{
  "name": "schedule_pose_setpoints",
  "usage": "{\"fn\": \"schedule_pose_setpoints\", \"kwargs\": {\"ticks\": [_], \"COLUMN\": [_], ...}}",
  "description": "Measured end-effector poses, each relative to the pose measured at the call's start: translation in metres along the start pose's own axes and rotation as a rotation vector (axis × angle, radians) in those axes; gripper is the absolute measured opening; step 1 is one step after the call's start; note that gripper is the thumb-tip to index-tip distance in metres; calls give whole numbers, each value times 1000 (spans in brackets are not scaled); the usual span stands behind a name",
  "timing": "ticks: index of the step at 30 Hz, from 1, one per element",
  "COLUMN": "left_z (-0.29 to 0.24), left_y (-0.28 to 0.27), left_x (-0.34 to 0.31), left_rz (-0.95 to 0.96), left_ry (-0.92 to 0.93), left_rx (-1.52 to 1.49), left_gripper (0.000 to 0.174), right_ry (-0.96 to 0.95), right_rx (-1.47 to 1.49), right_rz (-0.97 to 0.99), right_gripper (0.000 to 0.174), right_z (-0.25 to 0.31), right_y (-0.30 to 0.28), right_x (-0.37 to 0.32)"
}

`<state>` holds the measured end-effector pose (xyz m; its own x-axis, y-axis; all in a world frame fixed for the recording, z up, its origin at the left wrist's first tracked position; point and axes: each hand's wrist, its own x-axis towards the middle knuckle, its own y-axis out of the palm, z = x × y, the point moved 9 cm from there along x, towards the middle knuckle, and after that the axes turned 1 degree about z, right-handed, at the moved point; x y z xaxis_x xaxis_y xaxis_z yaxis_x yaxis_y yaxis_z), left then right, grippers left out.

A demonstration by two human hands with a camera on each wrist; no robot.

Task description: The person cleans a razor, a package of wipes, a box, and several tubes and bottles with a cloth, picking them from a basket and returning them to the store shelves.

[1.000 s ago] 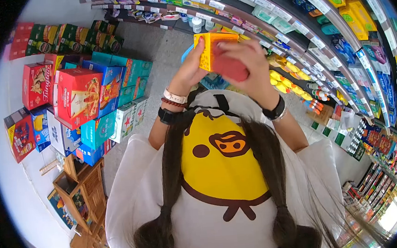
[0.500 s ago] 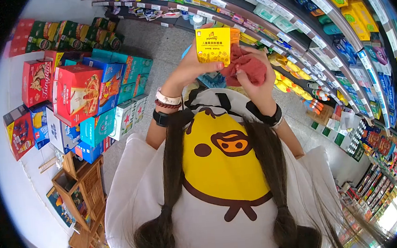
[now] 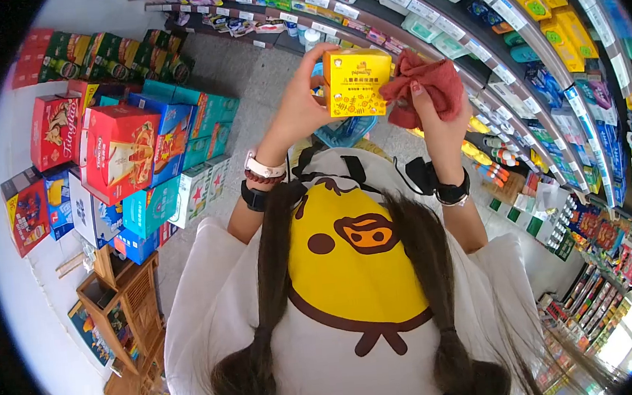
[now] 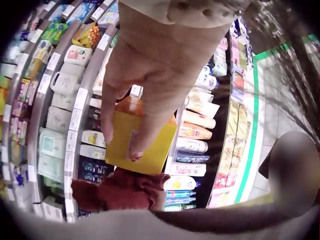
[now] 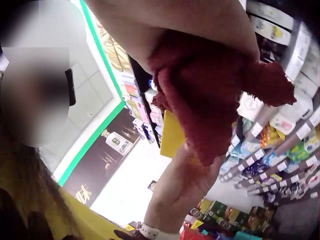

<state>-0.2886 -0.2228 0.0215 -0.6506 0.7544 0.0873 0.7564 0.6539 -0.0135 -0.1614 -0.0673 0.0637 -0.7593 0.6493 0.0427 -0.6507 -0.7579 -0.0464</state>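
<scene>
A small yellow box (image 3: 355,87) with printed lettering is in front of the person's chest, its printed face toward the head camera. My left hand (image 3: 304,98) grips it from the left, thumb and fingers on opposite sides, as the left wrist view also shows on the box (image 4: 145,142). A crumpled dark red cloth (image 3: 426,88) is held in my right hand (image 3: 445,124), thumb on top of it, close beside the box's right side. In the right wrist view the cloth (image 5: 202,90) drapes below the hand and partly hides the box (image 5: 172,135).
Curved store shelves (image 3: 468,59) with price tags and packaged goods run along the front and right. Stacked drink cartons (image 3: 123,153) stand at the left, with a wooden cabinet (image 3: 128,309) nearer. A blue basket (image 3: 348,132) shows below the hands.
The cloth was over the box's right side a second ago; the right hand has since drawn it away to the right. The left hand has turned the box's printed face toward the head camera.
</scene>
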Motion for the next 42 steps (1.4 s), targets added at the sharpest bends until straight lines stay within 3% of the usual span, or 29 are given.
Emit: {"fn": "schedule_pose_setpoints", "kwargs": {"ticks": [1, 4, 8, 12, 17, 20, 24, 25, 28, 30, 32, 34, 37, 39, 42], "left_z": [-3, -6, -14, -22, -38, -43, -32, -31, -35, -39, -43, -47, -58, -61, -57], "left_y": [-1, 2, -3, -7, -4, 3, -2, -4, -7, -7, -4, 0, 9, 6, 8], "left_x": [0, 3, 10, 18, 14, 8, 8, 8, 8, 7, 7, 7, 9, 7, 5], "left_rz": [-10, -82, -150, -177, -164, -194, -220, -217, -192, -192, -174, -147, -71, -85, -13], "left_ry": [-9, -39, 52, 10, 106, 156, 146, 150, 84, 136, 164, 168, 178, 129, 67], "left_rx": [72, 61, -40, -7, 121, 172, 154, 142, 136, 151, 186, 245, 574, 609, 674], "left_gripper": [86, 83, 78, 88, 84, 80, 81, 81, 82, 86, 88, 87, 93, 98, 107], "right_ry": [-149, -722, -659, -730, -693, -675, -695, -683, -533, -306, -11, 54, 228, 389, 464], "right_rx": [-4, -758, -587, -653, -501, -613, -591, -554, -307, 21, 57, 112, 306, 445, 611], "right_rz": [130, 367, 583, 394, 70, 69, 395, 494, 537, 268, -1, 2, 63, 115, 130], "right_gripper": [31, 42, 44, 43, 45, 44, 43, 44, 42, 33, 28, 27, 35, 42, 40], "right_z": [7, 65, 43, 63, 92, 92, 78, 75, 86, 72, 57, 34, -4, -27, -46], "right_y": [10, 60, 89, 74, 35, 40, 59, 62, 46, 20, 3, 5, 11, 10, 9], "right_x": [5, -24, -55, -47, -24, -18, -30, -34, -33, -26, -21, -13, -7, -6, -5]}}
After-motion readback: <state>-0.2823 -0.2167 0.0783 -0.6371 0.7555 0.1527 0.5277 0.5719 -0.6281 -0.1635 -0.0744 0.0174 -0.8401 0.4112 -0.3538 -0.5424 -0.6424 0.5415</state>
